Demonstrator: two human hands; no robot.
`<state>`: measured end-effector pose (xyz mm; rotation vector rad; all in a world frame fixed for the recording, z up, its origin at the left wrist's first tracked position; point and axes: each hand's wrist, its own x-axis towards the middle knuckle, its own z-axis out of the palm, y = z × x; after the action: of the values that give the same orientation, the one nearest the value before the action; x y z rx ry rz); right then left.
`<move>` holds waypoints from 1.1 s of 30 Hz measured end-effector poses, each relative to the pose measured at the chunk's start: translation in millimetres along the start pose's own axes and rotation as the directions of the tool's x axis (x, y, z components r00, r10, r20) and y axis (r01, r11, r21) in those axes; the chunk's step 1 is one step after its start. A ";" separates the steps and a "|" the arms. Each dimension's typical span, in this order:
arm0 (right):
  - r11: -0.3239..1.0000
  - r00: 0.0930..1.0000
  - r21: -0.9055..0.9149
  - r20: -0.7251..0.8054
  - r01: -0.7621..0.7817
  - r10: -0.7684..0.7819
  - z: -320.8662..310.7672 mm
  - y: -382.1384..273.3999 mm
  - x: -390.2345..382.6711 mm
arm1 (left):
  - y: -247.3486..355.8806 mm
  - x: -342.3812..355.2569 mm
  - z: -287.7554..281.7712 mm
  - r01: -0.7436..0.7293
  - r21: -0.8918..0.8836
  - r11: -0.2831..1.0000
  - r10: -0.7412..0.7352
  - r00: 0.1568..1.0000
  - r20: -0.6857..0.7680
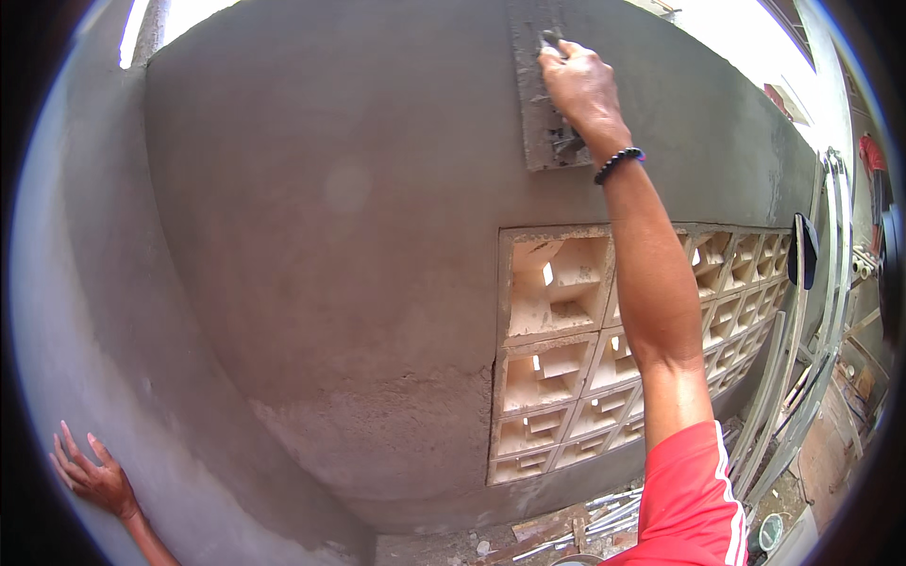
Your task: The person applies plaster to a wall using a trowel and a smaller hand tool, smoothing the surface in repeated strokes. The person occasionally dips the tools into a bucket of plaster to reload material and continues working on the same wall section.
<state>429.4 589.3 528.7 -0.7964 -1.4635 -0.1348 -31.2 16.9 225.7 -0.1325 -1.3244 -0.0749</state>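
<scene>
High on the grey plastered wall [311,198], my right hand [583,87] grips the handle of a long rectangular plastering trowel [540,127]. The trowel's flat, mortar-smeared blade lies upright against the wall, above a panel of pale ventilation blocks [557,274]. A dark beaded bracelet [620,164] circles my right wrist. At the lower left, my left hand [97,479] rests with fingers spread on the adjoining side wall [123,358]. Nothing is in it. My right forearm hides part of the block panel.
Long metal profiles and boards [802,349] lean at the right, near a dark cloth [805,251]. Wood scraps and strips [566,533] litter the ground below the blocks. A small bucket [771,533] stands lower right. A person in red [873,156] is at the far right edge.
</scene>
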 end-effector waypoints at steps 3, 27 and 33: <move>0.982 0.973 -0.014 0.138 0.188 -0.185 31.4 -92.3 -31.3 | -2.7 -2.9 1.6 0.007 0.051 0.999 -0.007 1.000 0.001; 0.807 0.787 -0.200 0.437 0.556 -0.435 31.2 -49.1 -124.3 | 3.9 -4.2 -18.1 0.081 0.032 0.996 -0.084 0.991 0.100; 0.907 0.910 -0.105 0.126 0.408 -0.395 68.5 -111.2 -73.7 | 22.6 -5.0 -12.9 0.087 -0.003 0.996 -0.086 0.992 0.095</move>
<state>301.6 516.5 499.1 -0.6003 -1.7175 -0.5139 -17.1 37.4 216.5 -0.0852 -1.4242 -0.1479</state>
